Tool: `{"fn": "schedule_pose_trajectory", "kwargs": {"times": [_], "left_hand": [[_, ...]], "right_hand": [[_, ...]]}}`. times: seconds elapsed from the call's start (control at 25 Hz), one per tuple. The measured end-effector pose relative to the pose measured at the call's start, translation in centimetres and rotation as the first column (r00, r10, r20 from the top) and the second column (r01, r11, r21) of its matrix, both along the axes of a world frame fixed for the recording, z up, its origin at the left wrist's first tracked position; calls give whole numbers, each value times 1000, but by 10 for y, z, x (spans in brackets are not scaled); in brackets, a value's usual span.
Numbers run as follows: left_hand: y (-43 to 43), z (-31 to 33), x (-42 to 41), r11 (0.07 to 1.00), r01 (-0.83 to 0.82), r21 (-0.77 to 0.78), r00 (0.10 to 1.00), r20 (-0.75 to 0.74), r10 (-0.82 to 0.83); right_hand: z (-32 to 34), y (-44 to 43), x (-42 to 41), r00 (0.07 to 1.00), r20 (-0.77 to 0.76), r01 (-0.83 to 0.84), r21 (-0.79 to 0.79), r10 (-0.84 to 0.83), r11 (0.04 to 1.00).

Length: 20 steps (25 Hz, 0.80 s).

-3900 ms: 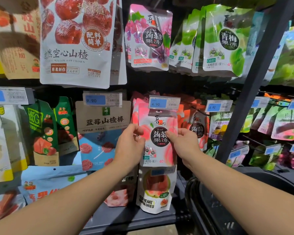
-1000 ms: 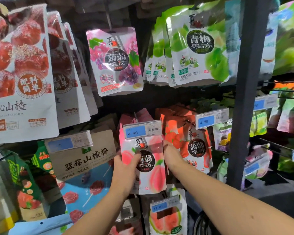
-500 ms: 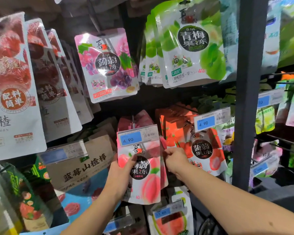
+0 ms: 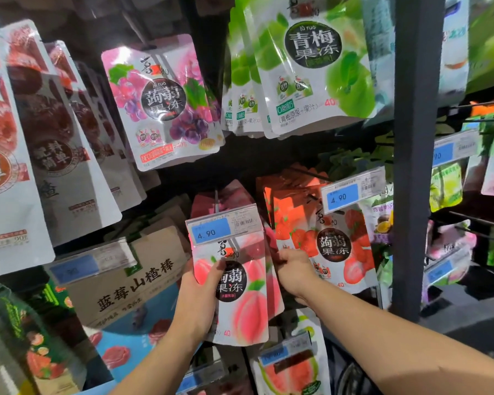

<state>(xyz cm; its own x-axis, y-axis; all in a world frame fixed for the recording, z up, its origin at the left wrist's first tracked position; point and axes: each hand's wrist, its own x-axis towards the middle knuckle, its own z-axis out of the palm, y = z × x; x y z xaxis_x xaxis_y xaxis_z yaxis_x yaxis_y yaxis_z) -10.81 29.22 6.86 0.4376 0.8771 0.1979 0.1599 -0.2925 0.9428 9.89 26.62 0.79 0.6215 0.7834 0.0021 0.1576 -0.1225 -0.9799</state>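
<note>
Fingers of the left hand point(image 4: 196, 292) curl behind the left edge of the peach jelly pouch point(image 4: 248, 309), out of sight, while the thumb lies across its front just above the black label, so the hand is clamped on the pouch. The left wrist is bent back, and the bare forearm rises from the bottom edge of the view.

The right hand point(image 4: 293, 269) has its fingers bunched together and curled, and their tips pinch the right edge of the pink pouches point(image 4: 274, 292) that hang just behind the front one. Its forearm comes in from the lower right corner, with the back of the hand upward.

The peach jelly pouch hangs upright near the middle of the rack point(image 4: 417, 138), on the second row of hooks. Its top is tucked under a blue price tag point(image 4: 221, 228) reading 4.90.

Just to the right, touching the right hand, hang strawberry jelly pouches point(image 4: 337, 252) under a second tag point(image 4: 351, 191) with the same price. On the left a brown hawthorn stick pack point(image 4: 137, 275) sits just beside the left hand.

On the row above hang a grape jelly pouch point(image 4: 166, 104) and a stack of green plum jelly pouches point(image 4: 311, 61). Large white hawthorn bags point(image 4: 60, 138) fill the left edge of the rack. Below the peach pouch hangs a pouch with a red fruit picture point(image 4: 291, 372).
</note>
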Motion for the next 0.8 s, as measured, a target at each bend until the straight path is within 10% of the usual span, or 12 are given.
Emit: {"fn": "schedule_pose_trajectory", "kwargs": {"times": [0.8], "left_hand": [[6, -10, 1, 990, -103, -95, 991, 72, 110]], "right_hand": [[21, -29, -11, 923, -374, -103, -16, 90, 995]]}}
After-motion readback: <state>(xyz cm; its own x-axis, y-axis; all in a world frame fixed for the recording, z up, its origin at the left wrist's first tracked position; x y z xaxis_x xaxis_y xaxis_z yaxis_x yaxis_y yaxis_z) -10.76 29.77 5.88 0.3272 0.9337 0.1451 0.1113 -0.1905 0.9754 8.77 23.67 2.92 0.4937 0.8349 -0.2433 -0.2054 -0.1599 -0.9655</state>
